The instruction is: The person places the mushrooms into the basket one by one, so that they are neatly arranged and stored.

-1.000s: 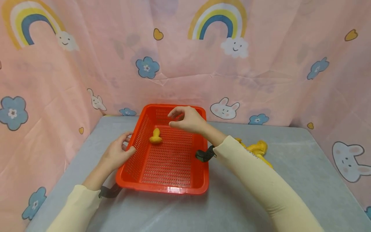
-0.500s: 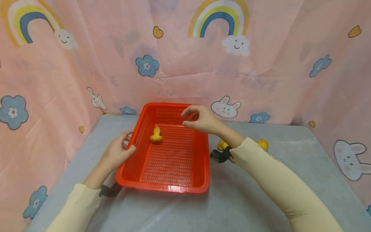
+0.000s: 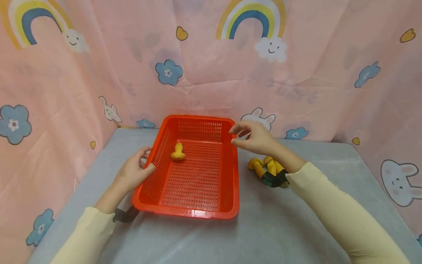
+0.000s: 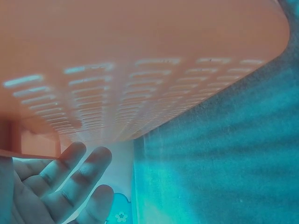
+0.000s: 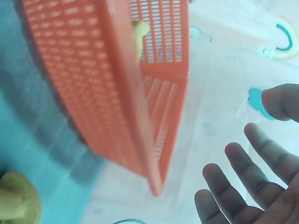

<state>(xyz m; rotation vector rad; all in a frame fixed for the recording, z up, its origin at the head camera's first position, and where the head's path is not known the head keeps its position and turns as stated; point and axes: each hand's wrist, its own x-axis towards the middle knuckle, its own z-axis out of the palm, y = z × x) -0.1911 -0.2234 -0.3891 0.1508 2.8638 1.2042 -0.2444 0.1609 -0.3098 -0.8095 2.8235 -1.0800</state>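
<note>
A red plastic basket (image 3: 194, 183) with slotted walls stands on the grey table. My left hand (image 3: 133, 172) holds its left rim, thumb at the top and fingers outside; in the left wrist view the left fingers (image 4: 81, 182) lie by the outer wall. One yellow mushroom-shaped piece (image 3: 178, 154) lies inside the basket near the left wall. My right hand (image 3: 255, 138) is raised just past the basket's far right edge, holding nothing, thumb apart from loosely bent fingers. Below its wrist, several yellow mushroom-shaped pieces (image 3: 258, 168) lie together on the table, partly hidden by the wrist strap.
A pink printed curtain (image 3: 204, 95) hangs behind and beside the grey table (image 3: 263, 227). Dark camera straps (image 3: 276, 179) sit on both wrists; the right one hangs just over the yellow pieces.
My right hand has moved right, from above the basket's inside to past its right rim, uncovering more of the yellow pieces on the table. The left hand and basket have stayed put.
</note>
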